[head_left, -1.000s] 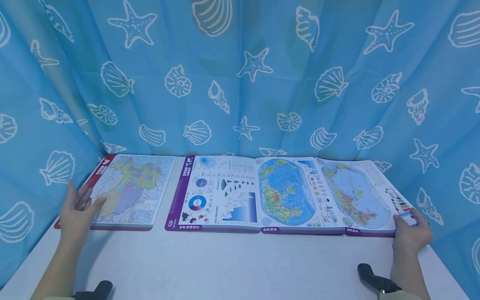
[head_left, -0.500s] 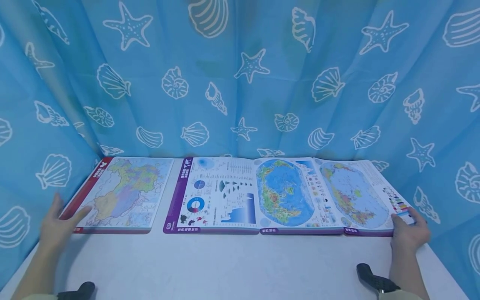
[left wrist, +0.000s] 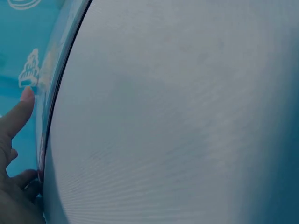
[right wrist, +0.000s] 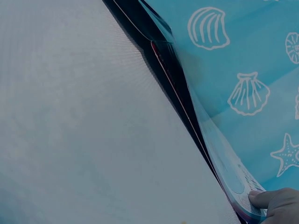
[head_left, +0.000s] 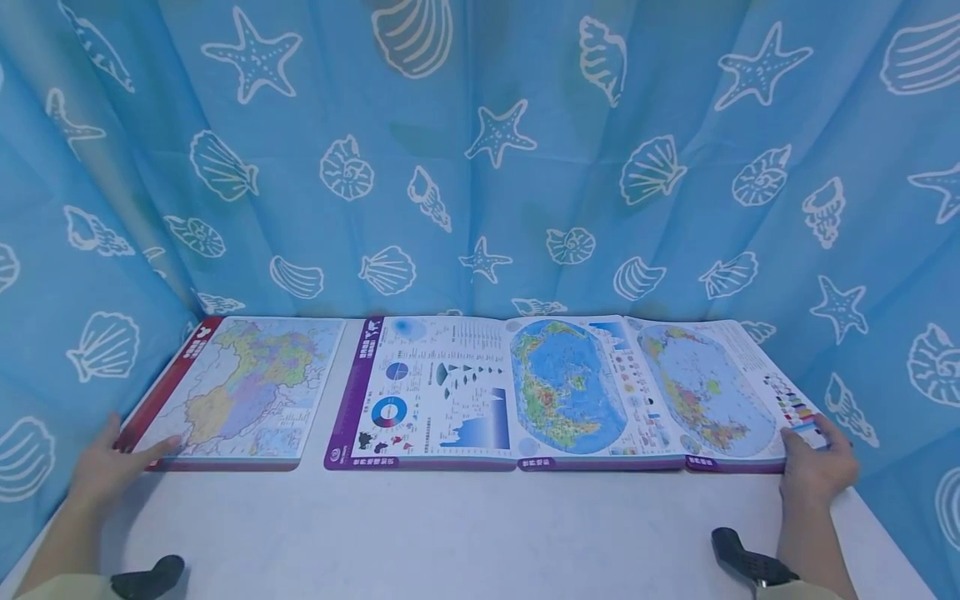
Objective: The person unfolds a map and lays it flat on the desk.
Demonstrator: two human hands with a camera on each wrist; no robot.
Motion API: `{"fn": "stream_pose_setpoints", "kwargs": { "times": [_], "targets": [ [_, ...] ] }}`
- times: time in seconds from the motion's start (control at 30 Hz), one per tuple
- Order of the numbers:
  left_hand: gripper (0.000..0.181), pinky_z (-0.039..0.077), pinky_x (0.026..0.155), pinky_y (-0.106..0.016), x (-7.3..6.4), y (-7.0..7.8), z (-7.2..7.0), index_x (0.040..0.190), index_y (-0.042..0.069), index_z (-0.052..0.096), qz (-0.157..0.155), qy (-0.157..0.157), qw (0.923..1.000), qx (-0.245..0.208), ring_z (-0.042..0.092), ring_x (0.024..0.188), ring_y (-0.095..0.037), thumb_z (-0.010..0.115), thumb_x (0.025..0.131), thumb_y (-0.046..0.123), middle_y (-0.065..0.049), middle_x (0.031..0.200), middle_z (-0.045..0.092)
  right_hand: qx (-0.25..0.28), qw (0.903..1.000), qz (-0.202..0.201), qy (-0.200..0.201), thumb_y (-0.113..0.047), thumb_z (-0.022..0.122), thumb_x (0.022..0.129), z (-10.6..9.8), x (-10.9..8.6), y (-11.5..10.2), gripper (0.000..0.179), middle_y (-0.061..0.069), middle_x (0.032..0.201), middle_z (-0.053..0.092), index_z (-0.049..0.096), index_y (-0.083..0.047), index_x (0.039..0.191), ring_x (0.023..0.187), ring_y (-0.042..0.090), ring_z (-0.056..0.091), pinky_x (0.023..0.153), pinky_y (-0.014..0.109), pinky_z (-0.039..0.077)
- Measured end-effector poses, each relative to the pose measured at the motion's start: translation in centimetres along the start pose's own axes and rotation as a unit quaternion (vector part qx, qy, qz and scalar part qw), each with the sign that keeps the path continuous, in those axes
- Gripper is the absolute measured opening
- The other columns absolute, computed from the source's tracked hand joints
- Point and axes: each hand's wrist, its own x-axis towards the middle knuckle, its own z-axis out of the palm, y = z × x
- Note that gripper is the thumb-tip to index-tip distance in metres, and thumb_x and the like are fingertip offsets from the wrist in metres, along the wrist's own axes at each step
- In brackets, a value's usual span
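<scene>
A fold-out world map (head_left: 442, 417) with purple borders lies spread in several panels along the back of the table. My right hand (head_left: 817, 467) holds its front right corner, the thumb (right wrist: 260, 199) on top and the other fingers mostly hidden at the edge. A red-bordered map sheet (head_left: 255, 392) lies flat to its left. My left hand (head_left: 105, 471) is at that sheet's front left corner, the thumb stretched over the sheet and the other fingers by its left edge. In the left wrist view, the left thumb (left wrist: 18, 112) stands apart from the other fingers.
A blue curtain (head_left: 450, 200) with white shells and starfish hangs behind the maps and along both sides. The white table (head_left: 450, 533) extends in front of them. A narrow gap separates the two maps. Dark straps sit at both wrists.
My left hand has moved left and down from over the red-bordered map sheet to its front left corner. The right hand keeps its place on the world map. The view has shifted slightly.
</scene>
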Motion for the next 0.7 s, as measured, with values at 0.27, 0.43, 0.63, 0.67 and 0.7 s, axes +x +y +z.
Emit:
{"fn": "stream_pose_setpoints", "kwargs": {
  "times": [0.27,0.43,0.63,0.67,0.7],
  "targets": [
    [0.11,0.013,0.107,-0.068,-0.02,-0.38,0.79,0.146,0.002,-0.009,0.031,0.024,0.9985,0.039,-0.001,0.136,-0.054,0.066,0.082,0.051,-0.038,0.147,-0.003,-0.015,0.9999,-0.003,-0.001,-0.023,0.058,0.093,0.01,0.13,0.15,0.061,-0.003,0.158,0.017,0.032,-0.034,0.146,0.141,0.024,0.029,0.108,0.04,0.032],
    [0.11,0.015,0.107,-0.068,0.19,-0.29,1.03,0.148,0.004,-0.007,0.028,0.035,0.9983,0.037,0.002,0.136,-0.054,0.07,0.08,0.047,-0.037,0.148,-0.001,-0.011,0.9999,-0.002,-0.001,-0.023,0.058,0.093,-0.09,0.18,0.2,0.06,-0.004,0.158,0.017,0.033,-0.034,0.146,0.141,0.024,0.029,0.108,0.04,0.032],
    [0.109,0.019,0.106,-0.068,0.25,-0.03,0.78,0.147,-0.002,0.001,0.027,0.035,0.9976,0.053,0.008,0.129,-0.055,0.073,0.079,0.042,-0.04,0.143,0.004,-0.014,0.9999,-0.004,-0.004,-0.023,0.06,0.092,-0.11,0.19,0.35,0.061,-0.003,0.158,0.017,0.033,-0.034,0.146,0.141,0.023,0.028,0.109,0.04,0.032],
    [0.108,0.019,0.106,-0.068,0.24,0.1,0.69,0.147,-0.002,0.002,0.023,0.036,0.9975,0.057,0.008,0.128,-0.055,0.074,0.079,0.041,-0.041,0.142,0.005,-0.011,0.9999,-0.003,-0.004,-0.023,0.06,0.092,-0.07,0.19,0.36,0.061,-0.004,0.158,0.018,0.033,-0.034,0.146,0.142,0.022,0.027,0.109,0.04,0.031],
    [0.106,0.02,0.106,-0.068,0.21,0.24,0.59,0.148,-0.002,0.004,0.019,0.036,0.9972,0.064,0.008,0.127,-0.055,0.074,0.079,0.04,-0.041,0.14,0.006,-0.014,0.9999,-0.005,-0.003,-0.023,0.06,0.092,-0.04,0.19,0.35,0.061,-0.003,0.158,0.017,0.033,-0.034,0.146,0.142,0.022,0.027,0.109,0.039,0.031]
  ]
}}
